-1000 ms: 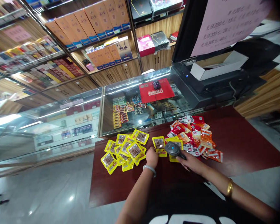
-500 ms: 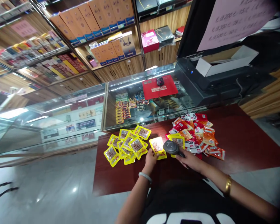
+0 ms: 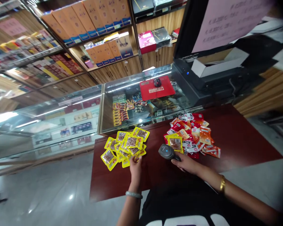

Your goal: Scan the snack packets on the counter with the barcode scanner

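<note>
Yellow packets point(image 3: 133, 142) of a brown snack, each with a see-through middle, lay in a loose, overlapping pile on the left part of a dark red-brown counter point(image 3: 242, 141), seen from above through a camera on a person's head. The person's left hand point(image 3: 135, 166), with a pale bracelet point(image 3: 134, 195) at the wrist, was at the near edge of this pile; its fingers were bent and close together against the lowest packets, though whether they pinched one could not be told. The right hand point(image 3: 187, 164) had its fingers wrapped around the handle of a dark handheld scanner point(image 3: 167, 152), whose head, showing a small blue light, pointed left toward the gap between the two piles. A gold bangle point(image 3: 222, 184) circled that forearm. Just beyond the scanner, another yellow packet point(image 3: 175, 143) lay at the left edge of a heap of red, orange and white packets point(image 3: 195, 133), which spread across the middle of the counter. Behind the counter stood a glass display case point(image 3: 129, 122), and on its top lay a red mat point(image 3: 146, 91) with a black computer mouse point(image 3: 157, 82). Shelves farther back held rows of orange boxes point(image 3: 85, 20).
</note>
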`<state>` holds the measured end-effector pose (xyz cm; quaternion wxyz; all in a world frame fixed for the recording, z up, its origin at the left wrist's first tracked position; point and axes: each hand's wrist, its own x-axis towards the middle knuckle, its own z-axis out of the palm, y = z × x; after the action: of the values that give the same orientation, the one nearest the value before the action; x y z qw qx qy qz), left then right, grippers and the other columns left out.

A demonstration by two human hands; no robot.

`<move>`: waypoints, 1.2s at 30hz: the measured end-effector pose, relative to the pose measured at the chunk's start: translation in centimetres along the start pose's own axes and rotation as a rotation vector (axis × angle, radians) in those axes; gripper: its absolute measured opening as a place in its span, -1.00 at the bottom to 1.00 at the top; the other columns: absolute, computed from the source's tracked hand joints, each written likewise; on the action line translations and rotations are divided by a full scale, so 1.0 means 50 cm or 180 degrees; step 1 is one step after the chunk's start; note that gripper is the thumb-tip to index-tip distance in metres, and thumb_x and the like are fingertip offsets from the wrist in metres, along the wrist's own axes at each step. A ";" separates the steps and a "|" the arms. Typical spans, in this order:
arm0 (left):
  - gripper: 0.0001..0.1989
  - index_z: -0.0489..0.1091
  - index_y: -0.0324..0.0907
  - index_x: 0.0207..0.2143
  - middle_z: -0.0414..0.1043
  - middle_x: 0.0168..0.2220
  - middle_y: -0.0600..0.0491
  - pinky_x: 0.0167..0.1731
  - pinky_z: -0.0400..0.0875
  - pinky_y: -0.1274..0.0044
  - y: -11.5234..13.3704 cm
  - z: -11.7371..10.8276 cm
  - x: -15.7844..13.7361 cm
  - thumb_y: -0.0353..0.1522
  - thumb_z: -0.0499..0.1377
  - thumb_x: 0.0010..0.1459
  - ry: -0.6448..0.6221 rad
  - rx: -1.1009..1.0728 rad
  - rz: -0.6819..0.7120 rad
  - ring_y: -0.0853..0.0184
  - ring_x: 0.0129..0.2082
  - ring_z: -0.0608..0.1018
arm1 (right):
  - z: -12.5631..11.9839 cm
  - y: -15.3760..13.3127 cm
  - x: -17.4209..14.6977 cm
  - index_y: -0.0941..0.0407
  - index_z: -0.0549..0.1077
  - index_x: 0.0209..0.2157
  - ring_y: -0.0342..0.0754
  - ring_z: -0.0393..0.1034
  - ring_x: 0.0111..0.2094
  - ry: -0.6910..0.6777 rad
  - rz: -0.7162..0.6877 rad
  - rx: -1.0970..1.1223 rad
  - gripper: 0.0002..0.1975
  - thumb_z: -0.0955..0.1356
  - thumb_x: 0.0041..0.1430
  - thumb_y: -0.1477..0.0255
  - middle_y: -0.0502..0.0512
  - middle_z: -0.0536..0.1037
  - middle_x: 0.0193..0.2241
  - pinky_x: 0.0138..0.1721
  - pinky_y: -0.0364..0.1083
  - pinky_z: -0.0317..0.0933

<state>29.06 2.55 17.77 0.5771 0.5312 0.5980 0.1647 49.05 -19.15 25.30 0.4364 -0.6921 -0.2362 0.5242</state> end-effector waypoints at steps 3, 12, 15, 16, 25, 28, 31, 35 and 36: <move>-0.62 0.39 -0.24 -0.19 0.50 -0.36 0.00 -0.38 0.42 0.53 -0.016 0.071 -0.030 -0.22 0.32 -0.01 -0.0748 0.0344 0.0048 0.33 -0.40 0.55 | -0.008 0.001 -0.015 0.11 0.43 -0.05 -0.02 0.36 -0.52 0.0129 -0.0043 0.0040 -0.41 0.37 0.05 -0.04 0.01 0.50 -0.52 -0.43 -0.07 0.25; -0.59 0.38 -0.28 -0.11 0.54 -0.15 -0.17 -0.20 0.38 0.46 0.035 0.316 -0.065 -0.31 0.31 -0.02 -0.2014 0.2208 0.0638 0.16 -0.17 0.56 | -0.049 0.044 -0.066 0.12 0.32 -0.12 -0.17 0.10 -0.73 0.0380 0.0298 0.0298 -0.43 0.31 0.09 -0.07 -0.19 0.22 -0.70 -0.66 -0.17 0.02; -0.51 0.34 -0.29 -0.07 0.52 -0.12 -0.23 -0.21 0.37 0.43 0.039 0.344 -0.060 -0.27 0.33 -0.03 -0.1948 0.2374 0.0488 0.11 -0.16 0.57 | -0.068 0.059 -0.080 0.11 0.30 -0.14 -0.18 0.12 -0.72 0.0546 0.0332 0.0428 -0.45 0.31 0.09 -0.08 -0.19 0.22 -0.68 -0.66 -0.17 0.03; -0.49 0.33 -0.29 -0.06 0.51 -0.11 -0.23 -0.21 0.37 0.44 0.037 0.348 -0.060 -0.27 0.35 -0.04 -0.1917 0.2319 0.0447 0.12 -0.16 0.57 | -0.073 0.064 -0.084 0.10 0.31 -0.15 -0.17 0.13 -0.71 0.0577 0.0345 0.0451 -0.46 0.31 0.10 -0.08 -0.19 0.23 -0.68 -0.65 -0.17 0.03; -0.59 0.41 -0.19 -0.05 0.56 -0.12 -0.10 -0.10 0.42 0.45 0.016 0.292 -0.063 -0.28 0.32 0.04 -0.1781 0.0991 0.0256 0.22 -0.14 0.58 | -0.091 0.075 -0.084 0.09 0.28 -0.16 -0.17 0.11 -0.74 0.0676 0.0356 0.0438 -0.48 0.28 0.13 -0.09 -0.21 0.23 -0.72 -0.66 -0.17 0.01; -0.64 0.48 -0.22 -0.18 0.58 -0.15 -0.11 -0.15 0.46 0.43 0.005 0.248 -0.053 -0.16 0.30 0.05 -0.1809 0.0573 0.0085 0.19 -0.17 0.59 | -0.085 0.062 -0.073 0.08 0.30 -0.21 -0.17 0.12 -0.73 0.0568 0.0321 0.0416 -0.49 0.29 0.11 -0.10 -0.19 0.24 -0.71 -0.66 -0.17 0.02; -0.51 0.48 -0.27 -0.26 0.59 -0.21 -0.12 -0.19 0.48 0.39 -0.010 0.209 -0.047 -0.03 0.31 -0.05 -0.1837 -0.0100 -0.0236 0.17 -0.24 0.60 | -0.073 0.042 -0.058 0.08 0.32 -0.20 -0.17 0.13 -0.73 0.0395 0.0341 0.0431 -0.47 0.32 0.07 -0.10 -0.19 0.23 -0.70 -0.66 -0.17 0.03; -0.38 0.48 -0.26 -0.21 0.58 -0.17 -0.14 -0.17 0.48 0.38 -0.025 0.173 -0.048 0.05 0.34 -0.16 -0.1675 -0.0525 -0.0250 0.16 -0.22 0.60 | -0.053 0.010 -0.038 0.11 0.35 -0.12 -0.17 0.13 -0.74 0.0170 0.0297 0.0342 -0.43 0.34 0.06 -0.07 -0.19 0.24 -0.71 -0.67 -0.17 0.04; -0.37 0.49 -0.26 -0.20 0.57 -0.15 -0.15 -0.16 0.48 0.38 -0.028 0.168 -0.048 0.05 0.34 -0.16 -0.1634 -0.0508 -0.0232 0.16 -0.20 0.60 | -0.049 0.004 -0.033 0.12 0.36 -0.08 -0.17 0.12 -0.74 0.0125 0.0271 0.0311 -0.42 0.34 0.08 -0.06 -0.19 0.24 -0.71 -0.67 -0.17 0.03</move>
<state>35.13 -3.46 15.54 0.7554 0.4865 0.4360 0.0504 50.74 -21.41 26.18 0.4515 -0.6896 -0.1720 0.5395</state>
